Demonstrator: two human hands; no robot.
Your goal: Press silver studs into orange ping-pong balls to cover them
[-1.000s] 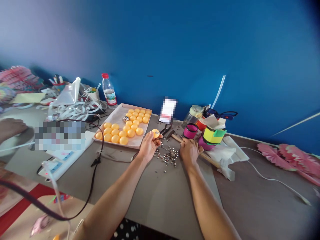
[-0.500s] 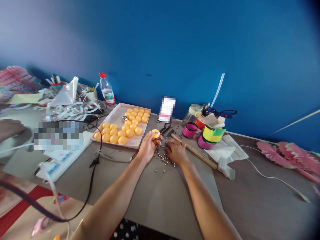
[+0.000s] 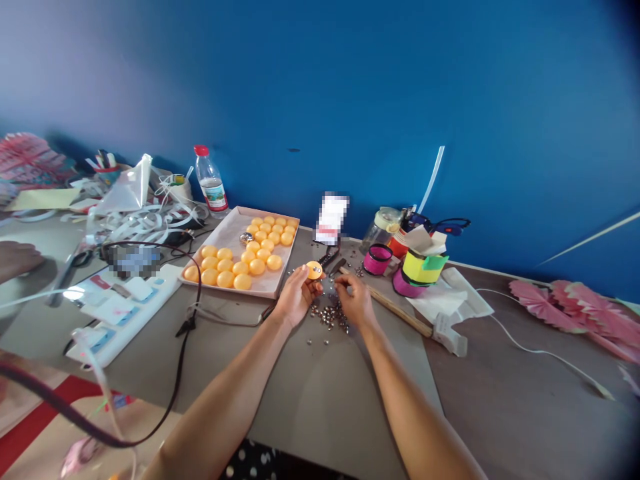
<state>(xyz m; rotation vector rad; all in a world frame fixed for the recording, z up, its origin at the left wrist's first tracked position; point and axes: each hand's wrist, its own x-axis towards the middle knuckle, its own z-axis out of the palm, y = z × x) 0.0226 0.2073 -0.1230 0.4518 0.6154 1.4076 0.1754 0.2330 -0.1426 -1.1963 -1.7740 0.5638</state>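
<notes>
My left hand (image 3: 296, 297) is closed around an orange ball (image 3: 314, 269), held just above the grey table (image 3: 320, 380). My right hand (image 3: 354, 299) hovers over a scatter of small metal beads (image 3: 331, 316) with its fingertips pinched close to the ball; what they pinch is too small to name. A wooden-handled hammer (image 3: 400, 312) lies on the table to the right of that hand. Left of my left hand, a shallow tray (image 3: 228, 235) carries several more orange balls (image 3: 246, 261).
Pink and yellow tape-wrapped cups (image 3: 419, 269) and a jar (image 3: 383, 228) stand behind the hammer. A water bottle (image 3: 210, 183), white strips (image 3: 145, 220), a power strip (image 3: 118, 305) and a black cable (image 3: 187, 321) crowd the left. Pink paper fans (image 3: 575, 307) lie far right. Another person's hand (image 3: 15, 257) shows at the left edge.
My right hand left the hammer handle, moved left over the beads and rose pinched toward the ball. My left hand kept holding the orange ball.
</notes>
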